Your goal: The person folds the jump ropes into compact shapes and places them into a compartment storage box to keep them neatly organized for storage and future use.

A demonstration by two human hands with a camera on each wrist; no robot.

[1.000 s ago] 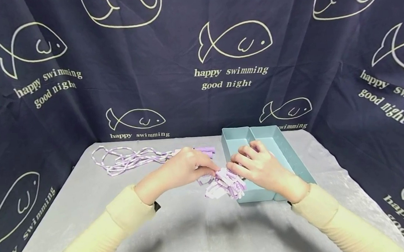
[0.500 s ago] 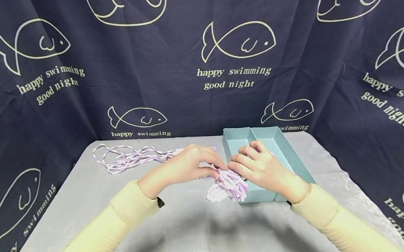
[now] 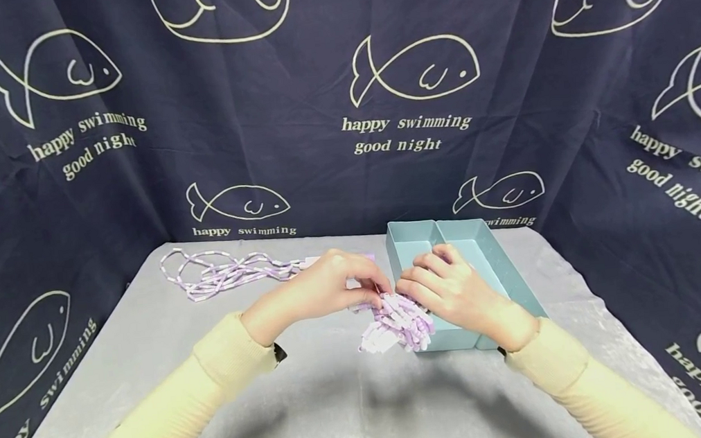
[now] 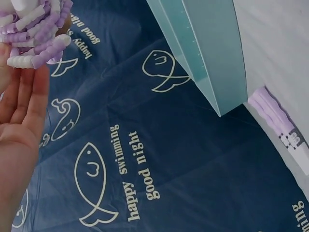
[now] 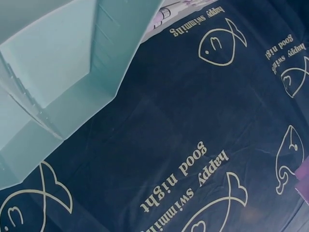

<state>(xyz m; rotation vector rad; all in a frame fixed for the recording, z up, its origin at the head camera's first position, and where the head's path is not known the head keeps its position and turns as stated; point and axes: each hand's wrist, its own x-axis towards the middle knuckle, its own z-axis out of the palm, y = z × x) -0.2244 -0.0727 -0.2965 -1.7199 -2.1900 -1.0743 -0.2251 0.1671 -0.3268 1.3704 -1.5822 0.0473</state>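
1. The beaded bundle (image 3: 397, 325), lilac and white, is between the two hands, by the near left corner of the teal box (image 3: 513, 271). It appears to be held above the table (image 3: 317, 410); the gap is hard to judge.

2. The left hand (image 3: 345, 283) pinches the bundle's upper edge between thumb and fingers, presumably to control a single part while the rest bunches below.

3. The right hand (image 3: 450, 285) has its fingers curled against the bundle's right side and seems to grip it there, probably as the steady support. Its palm side and whatever lies under it are hidden.

4. The box, divided into two compartments, sits to the right, perhaps to keep it close at hand. The right hand and forearm cover part of its interior, so its full contents cannot be told.

5. A second beaded rope (image 3: 224, 277) lies in loose loops at the left, likely set aside to leave working room. The left hand and wrist partly cover its handle end.

6. The left wrist view cuts off both hand and bundle. In the right wrist view, a purple piece (image 5: 303, 181) is cropped at the edge; what it belongs to is unclear.
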